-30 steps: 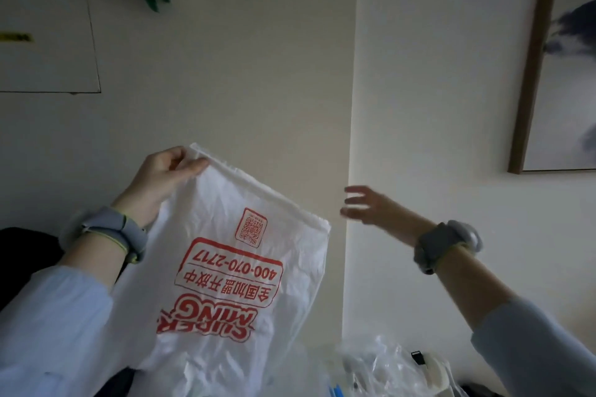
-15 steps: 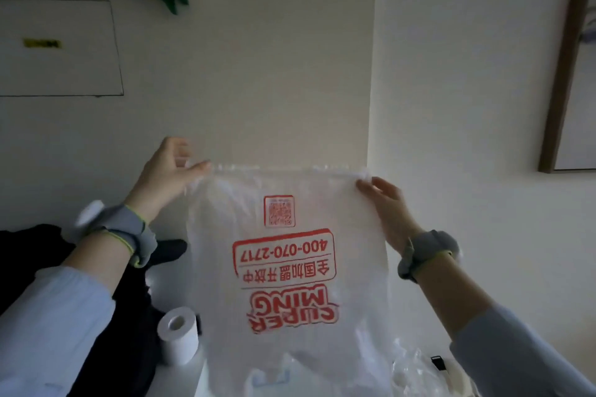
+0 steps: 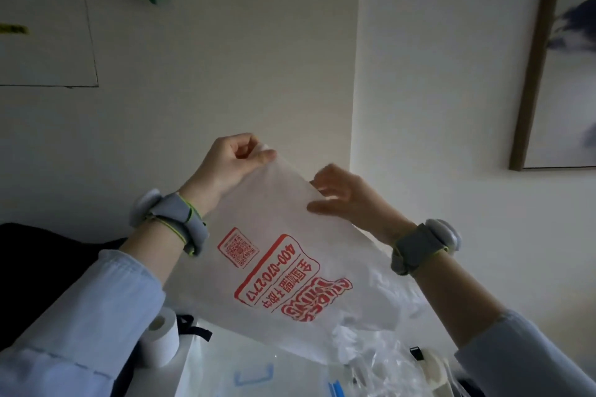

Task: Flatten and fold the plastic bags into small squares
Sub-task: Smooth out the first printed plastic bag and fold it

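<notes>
A white plastic bag [image 3: 283, 235] with red print hangs in the air in front of me, upside down and tilted. My left hand [image 3: 232, 161] pinches its upper corner between thumb and curled fingers. My right hand [image 3: 342, 200] holds the bag's right edge a little lower, thumb on the near face and fingers behind it. The bag's lower end drapes down over the table. Both wrists wear grey bands.
Crumpled clear plastic bags [image 3: 387, 358] lie at the lower right on the white table [image 3: 225, 364]. A toilet paper roll [image 3: 163, 338] stands at the lower left beside a dark bag [image 3: 48, 267]. A framed picture [image 3: 554, 58] hangs on the right wall.
The bag was held wide and level by both top corners. Now my hands are close together, the right one lower on the edge, and the bag is tilted.
</notes>
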Demonstrator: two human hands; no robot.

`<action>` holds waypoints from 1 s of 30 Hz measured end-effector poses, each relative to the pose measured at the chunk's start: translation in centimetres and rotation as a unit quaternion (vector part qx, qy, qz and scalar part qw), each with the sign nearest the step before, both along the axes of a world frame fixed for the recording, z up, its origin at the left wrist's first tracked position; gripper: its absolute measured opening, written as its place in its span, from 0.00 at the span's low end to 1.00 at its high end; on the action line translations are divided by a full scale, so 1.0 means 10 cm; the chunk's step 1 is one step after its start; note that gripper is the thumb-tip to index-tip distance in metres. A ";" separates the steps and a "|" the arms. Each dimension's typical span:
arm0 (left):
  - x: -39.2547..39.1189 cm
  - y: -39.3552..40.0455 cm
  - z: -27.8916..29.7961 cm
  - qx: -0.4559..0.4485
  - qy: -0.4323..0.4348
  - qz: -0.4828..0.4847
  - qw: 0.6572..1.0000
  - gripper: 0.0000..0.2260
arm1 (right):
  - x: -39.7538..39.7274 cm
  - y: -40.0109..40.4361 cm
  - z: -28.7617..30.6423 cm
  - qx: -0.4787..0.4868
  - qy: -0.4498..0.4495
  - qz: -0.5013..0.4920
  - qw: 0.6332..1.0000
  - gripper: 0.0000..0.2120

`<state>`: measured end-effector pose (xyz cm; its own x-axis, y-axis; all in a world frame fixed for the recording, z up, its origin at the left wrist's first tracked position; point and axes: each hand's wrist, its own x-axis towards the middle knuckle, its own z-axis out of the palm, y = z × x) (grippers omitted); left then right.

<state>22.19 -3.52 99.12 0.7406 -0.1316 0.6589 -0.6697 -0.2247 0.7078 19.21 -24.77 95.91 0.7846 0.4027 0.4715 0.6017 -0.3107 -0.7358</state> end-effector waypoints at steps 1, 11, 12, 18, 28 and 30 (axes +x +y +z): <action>0.01 0.02 0.00 -0.016 0.008 -0.003 1.000 0.16 | -0.01 -0.07 -0.04 -0.054 0.029 0.006 0.998 0.10; -0.09 0.29 0.17 -0.136 -0.025 0.005 0.990 0.14 | 0.25 -0.27 -0.77 -0.282 0.022 -0.079 0.956 0.13; -0.10 0.36 0.16 -0.127 -0.033 0.019 0.991 0.15 | 0.26 -0.33 -0.78 -0.257 0.011 -0.106 0.961 0.11; -0.04 0.74 0.05 -0.171 -0.017 0.098 0.980 0.14 | 0.29 -0.67 -0.69 -0.216 -0.033 -0.214 0.952 0.11; 0.02 1.12 -0.26 -0.157 0.064 0.128 0.977 0.13 | 0.26 -1.00 -0.30 -0.192 0.055 -0.212 0.956 0.15; -0.04 0.91 -0.19 -0.099 0.044 0.099 0.989 0.12 | 0.28 -0.93 -0.18 -0.214 0.002 -0.210 0.954 0.09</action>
